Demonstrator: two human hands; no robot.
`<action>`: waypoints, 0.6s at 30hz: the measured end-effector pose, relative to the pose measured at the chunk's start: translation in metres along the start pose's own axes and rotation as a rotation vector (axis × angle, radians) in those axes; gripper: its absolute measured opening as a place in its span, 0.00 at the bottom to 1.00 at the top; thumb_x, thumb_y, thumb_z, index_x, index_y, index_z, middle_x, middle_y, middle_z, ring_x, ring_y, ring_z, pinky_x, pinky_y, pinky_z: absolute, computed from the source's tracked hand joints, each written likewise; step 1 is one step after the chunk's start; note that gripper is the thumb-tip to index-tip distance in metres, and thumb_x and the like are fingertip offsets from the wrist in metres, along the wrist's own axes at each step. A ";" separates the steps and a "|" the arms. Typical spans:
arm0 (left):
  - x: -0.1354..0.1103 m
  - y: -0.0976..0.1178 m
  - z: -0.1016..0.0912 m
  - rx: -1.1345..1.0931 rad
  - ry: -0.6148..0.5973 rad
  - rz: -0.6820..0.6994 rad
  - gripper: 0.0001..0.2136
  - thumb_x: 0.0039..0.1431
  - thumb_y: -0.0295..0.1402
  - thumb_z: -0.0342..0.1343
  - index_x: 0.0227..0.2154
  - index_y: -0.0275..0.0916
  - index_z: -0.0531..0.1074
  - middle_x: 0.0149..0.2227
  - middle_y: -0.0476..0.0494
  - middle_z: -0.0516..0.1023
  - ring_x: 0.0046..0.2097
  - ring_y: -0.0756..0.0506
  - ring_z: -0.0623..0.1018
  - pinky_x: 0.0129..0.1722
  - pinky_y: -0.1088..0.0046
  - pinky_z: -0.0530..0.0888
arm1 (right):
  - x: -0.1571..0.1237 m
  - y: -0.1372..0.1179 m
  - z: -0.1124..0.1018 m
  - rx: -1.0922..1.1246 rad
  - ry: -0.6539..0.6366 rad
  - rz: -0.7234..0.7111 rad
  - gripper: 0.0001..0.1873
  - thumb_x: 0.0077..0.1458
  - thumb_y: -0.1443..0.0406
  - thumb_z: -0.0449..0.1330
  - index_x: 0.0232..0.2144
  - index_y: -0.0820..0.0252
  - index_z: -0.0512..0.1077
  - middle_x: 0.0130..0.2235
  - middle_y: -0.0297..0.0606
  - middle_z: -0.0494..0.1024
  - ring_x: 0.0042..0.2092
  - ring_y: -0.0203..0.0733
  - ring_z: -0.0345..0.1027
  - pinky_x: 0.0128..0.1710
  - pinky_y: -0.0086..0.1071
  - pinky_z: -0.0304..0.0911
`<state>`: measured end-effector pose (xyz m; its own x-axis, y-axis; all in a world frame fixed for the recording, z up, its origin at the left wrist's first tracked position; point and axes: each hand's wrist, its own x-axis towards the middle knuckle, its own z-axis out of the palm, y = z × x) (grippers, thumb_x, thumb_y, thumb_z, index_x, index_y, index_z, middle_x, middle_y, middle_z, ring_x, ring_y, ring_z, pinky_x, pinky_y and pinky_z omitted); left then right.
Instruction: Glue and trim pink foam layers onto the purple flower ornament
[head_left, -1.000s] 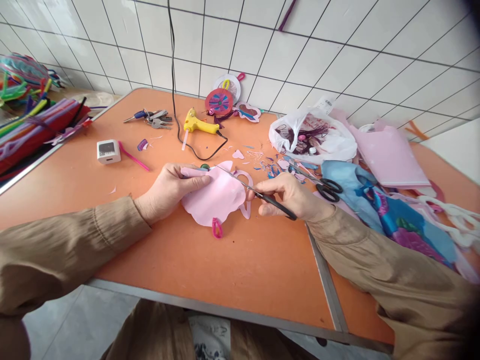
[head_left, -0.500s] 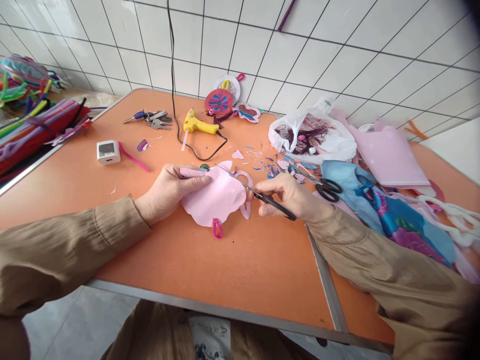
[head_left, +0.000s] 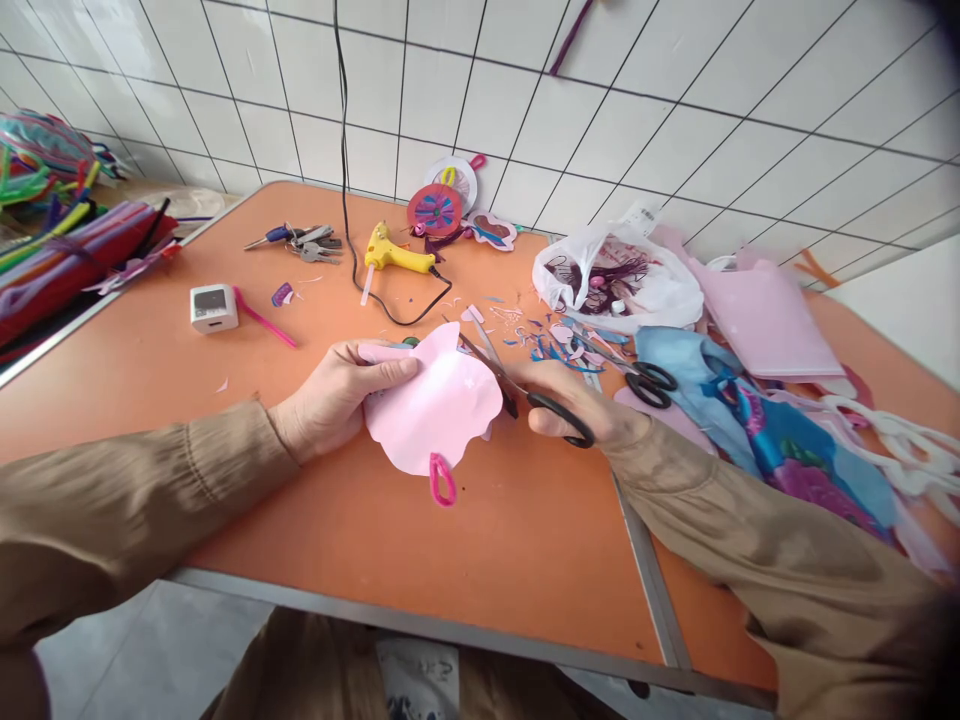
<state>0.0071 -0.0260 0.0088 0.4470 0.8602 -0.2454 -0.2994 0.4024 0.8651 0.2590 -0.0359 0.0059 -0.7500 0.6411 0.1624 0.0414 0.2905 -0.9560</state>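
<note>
1 pink sheet (head_left: 431, 415) occupies the left hand (head_left: 330, 395), scissors (head_left: 555, 406) the right hand (head_left: 574, 385); scraps (head_left: 561, 333) and glue gun (head_left: 397, 256) lie beyond.

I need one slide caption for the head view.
Left hand holds pink scalloped sheet; right hand holds open black-handled scissors.

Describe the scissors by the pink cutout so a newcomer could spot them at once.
Start at the orange table and follow the right sleeve to the right hand. The scissors are in it, open at the pink cutout's edge. Another black-handled pair lies by the blue cloth; only these are held.
</note>
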 end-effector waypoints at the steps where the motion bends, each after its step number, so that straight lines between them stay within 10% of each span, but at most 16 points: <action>1: -0.001 -0.001 0.001 -0.008 0.007 0.001 0.10 0.40 0.34 0.73 0.22 0.32 0.81 0.24 0.44 0.80 0.25 0.49 0.77 0.22 0.77 0.74 | 0.001 0.001 0.004 -0.007 0.036 -0.024 0.24 0.58 0.48 0.59 0.36 0.66 0.70 0.31 0.40 0.74 0.33 0.36 0.65 0.32 0.29 0.59; 18: -0.007 -0.004 0.008 0.033 0.023 0.064 0.10 0.41 0.35 0.72 0.22 0.33 0.81 0.27 0.42 0.80 0.27 0.47 0.76 0.25 0.74 0.71 | 0.003 0.005 0.029 0.120 0.128 -0.114 0.18 0.59 0.52 0.58 0.37 0.63 0.70 0.29 0.40 0.74 0.33 0.40 0.69 0.33 0.31 0.66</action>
<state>0.0117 -0.0360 0.0108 0.4079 0.8911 -0.1989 -0.2984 0.3360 0.8934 0.2380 -0.0534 -0.0060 -0.6551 0.6961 0.2938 -0.1239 0.2846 -0.9506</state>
